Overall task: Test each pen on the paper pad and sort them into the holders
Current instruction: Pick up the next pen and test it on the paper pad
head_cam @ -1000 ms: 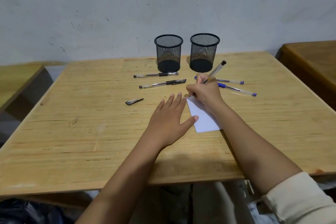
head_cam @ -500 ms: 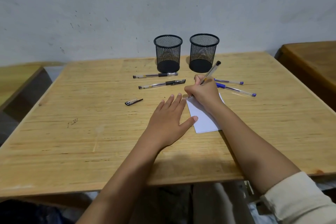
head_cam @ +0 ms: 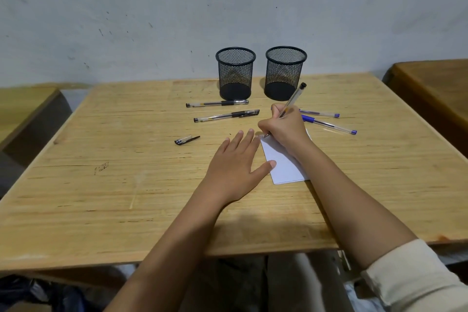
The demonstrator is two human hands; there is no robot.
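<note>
— Anything changed since a second ago?

— Little. The right hand (head_cam: 283,129) still pinches the pen (head_cam: 291,101), its tip at the far left corner of the paper pad (head_cam: 286,164); the shaft has swung a bit more upright, black end toward the right holder (head_cam: 285,72). Faint scribble shows there now.

— The other hand?

— The left hand (head_cam: 235,167) lies flat, fingers spread, holding nothing, thumb on the pad's edge.

— What's around?

— Two black pens (head_cam: 217,103) (head_cam: 226,116) lie crosswise before the left holder (head_cam: 235,73), a loose cap (head_cam: 187,139) nearer, two blue pens (head_cam: 320,113) (head_cam: 329,125) behind the writing hand.
</note>
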